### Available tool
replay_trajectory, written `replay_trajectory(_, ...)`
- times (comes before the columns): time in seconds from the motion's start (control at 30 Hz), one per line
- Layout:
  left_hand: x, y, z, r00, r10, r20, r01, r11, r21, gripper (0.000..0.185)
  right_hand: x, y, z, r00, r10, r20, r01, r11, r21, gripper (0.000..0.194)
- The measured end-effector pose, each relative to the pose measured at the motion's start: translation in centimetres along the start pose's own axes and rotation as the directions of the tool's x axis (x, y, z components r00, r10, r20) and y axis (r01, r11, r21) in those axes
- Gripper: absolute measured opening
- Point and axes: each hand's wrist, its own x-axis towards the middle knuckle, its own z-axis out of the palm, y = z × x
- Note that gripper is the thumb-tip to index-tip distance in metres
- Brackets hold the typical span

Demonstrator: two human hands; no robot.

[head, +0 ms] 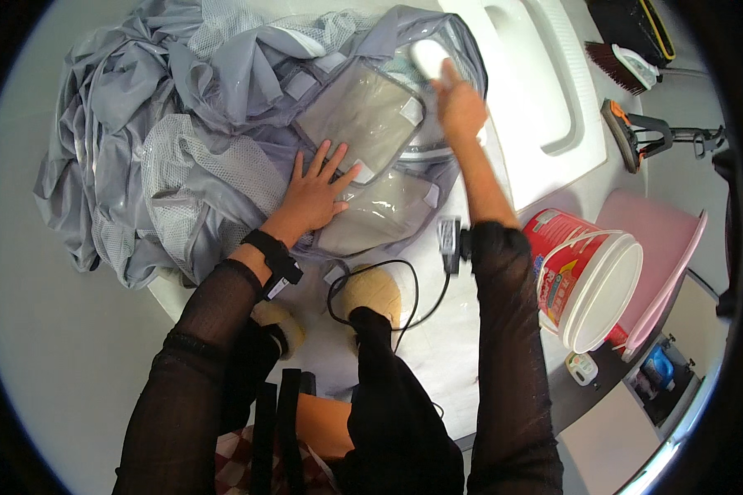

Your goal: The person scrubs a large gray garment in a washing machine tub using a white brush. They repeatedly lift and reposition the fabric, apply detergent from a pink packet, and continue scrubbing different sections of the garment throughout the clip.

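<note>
My right hand (461, 108) is closed on a white scrubbing brush (429, 57), which rests on wet grey mesh-and-plastic fabric (272, 80) at the upper middle. The brush's underside is hidden. Two clear plastic pockets or panels with dark edging, an upper one (359, 114) and a lower one (378, 213), lie on the fabric. My left hand (312, 192) is spread flat, palm down, over the fabric and the lower left edge of the upper panel. Its fingers are apart and hold nothing. Folds of the same fabric pile up to the left.
A squat toilet basin (585, 111) lies beyond my right hand. A red and white bucket (569, 278), a pink basin (647, 247), a small white bottle (581, 369), a brown-bristled brush (622, 67) and an orange and black floor scrubber (634, 136) are at the right. A black cable loops below the fabric.
</note>
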Motion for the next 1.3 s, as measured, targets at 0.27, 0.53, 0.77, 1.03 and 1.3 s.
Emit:
replay_trajectory(0.27, -0.1, 0.6, -1.6, 1.000, -0.008, 0.025, 0.009, 0.999, -0.036, 0.070, -6.3, -0.9, 0.6, 0.994, 0.025, 0.106, -0.040, 0.989, 0.140, 0.047)
replay_trajectory(0.53, -1.6, -4.1, -14.3, 0.785, 0.199, -0.586, -0.041, 0.962, 0.271, 0.067, -7.1, 5.5, 2.3, 0.999, -0.030, -0.022, 0.037, 0.865, 0.501, 0.066)
replay_trajectory(0.77, 1.9, -9.0, -16.4, 0.899, -0.390, -0.201, 0.410, 0.909, 0.073, 0.043, -7.4, -3.0, 2.4, 0.978, 0.175, 0.113, -0.186, 0.491, 0.851, 0.041)
replay_trajectory(1.03, -9.2, 3.8, -2.5, 0.986, 0.145, 0.086, -0.152, 0.986, 0.075, 0.027, -7.8, -5.2, -0.4, 0.908, 0.087, 0.409, -0.406, 0.423, 0.810, 0.039)
replay_trajectory(1.3, -3.8, -2.4, -13.7, 0.842, 0.210, -0.496, -0.071, 0.956, 0.284, 0.044, -10.2, -4.1, 1.4, 0.899, 0.132, 0.417, -0.436, 0.360, 0.825, 0.030)
